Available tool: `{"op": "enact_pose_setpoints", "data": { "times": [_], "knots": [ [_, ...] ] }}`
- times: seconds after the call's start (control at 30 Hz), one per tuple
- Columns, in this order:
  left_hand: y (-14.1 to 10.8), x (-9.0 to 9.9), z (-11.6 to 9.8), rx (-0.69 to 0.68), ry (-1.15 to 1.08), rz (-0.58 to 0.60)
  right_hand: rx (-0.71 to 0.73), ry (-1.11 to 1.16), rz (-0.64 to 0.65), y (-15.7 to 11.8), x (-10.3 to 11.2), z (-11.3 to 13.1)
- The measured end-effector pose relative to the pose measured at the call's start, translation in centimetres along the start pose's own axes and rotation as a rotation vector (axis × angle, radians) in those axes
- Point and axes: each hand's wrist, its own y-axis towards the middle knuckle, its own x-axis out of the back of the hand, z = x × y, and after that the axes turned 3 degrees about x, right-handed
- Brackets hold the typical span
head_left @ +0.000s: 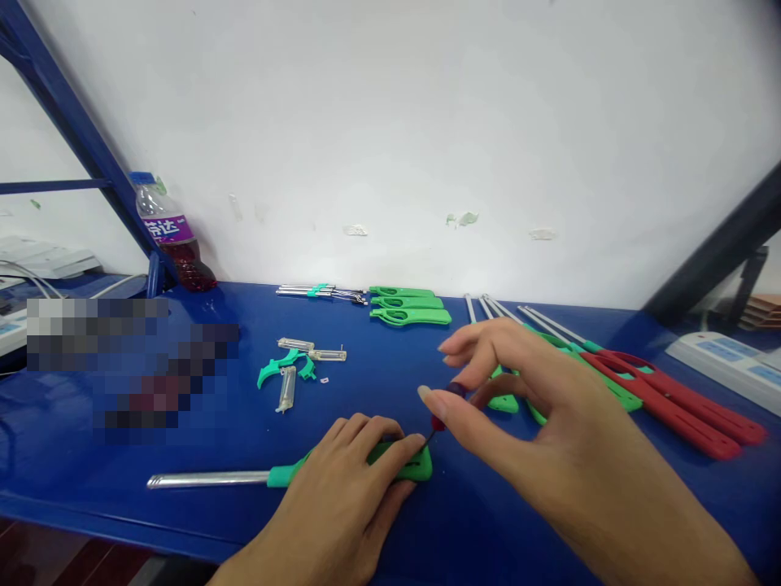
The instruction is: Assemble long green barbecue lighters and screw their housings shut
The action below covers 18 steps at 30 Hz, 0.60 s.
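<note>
the purple label (167,229) on the bottle (190,267) reads "芬达" in white, the first character partly turned away.

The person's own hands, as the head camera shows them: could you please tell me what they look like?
The left hand and the right hand are both bare, with slender fingers; no glove, ring, watch, sleeve or marking shows on either.

Even, fairly bright light washed the wall (390,146) right of the bottle (176,244), which cast a faint, soft shadow beside itself. The table (244,439) carried a dull sheen near the bottle, and the tube (213,480) below it glinted. Coarse pixelation covered a patch just below the bottle. Far to its right, edges smeared and the upper corner darkened.
</note>
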Motion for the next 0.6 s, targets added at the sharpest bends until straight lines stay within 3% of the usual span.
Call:
{"op": "enact_pose_setpoints", "data": {
  "times": [0.2, 0.43, 0.6],
  "knots": [
    [0.0, -0.2, 0.1, -0.007, -0.004, -0.012, -0.042, 0.125, 0.046, 0.1, -0.2, 0.3],
    [-0.1, -0.2, 0.3, -0.019, -0.012, -0.035, 0.059, -0.105, 0.01, 0.2, -0.5, -0.3],
    [-0.2, -0.4, 0.3, -0.027, -0.021, -0.05, 0.145, -0.119, 0.151, 0.0, -0.2, -0.9]
  ]
}}
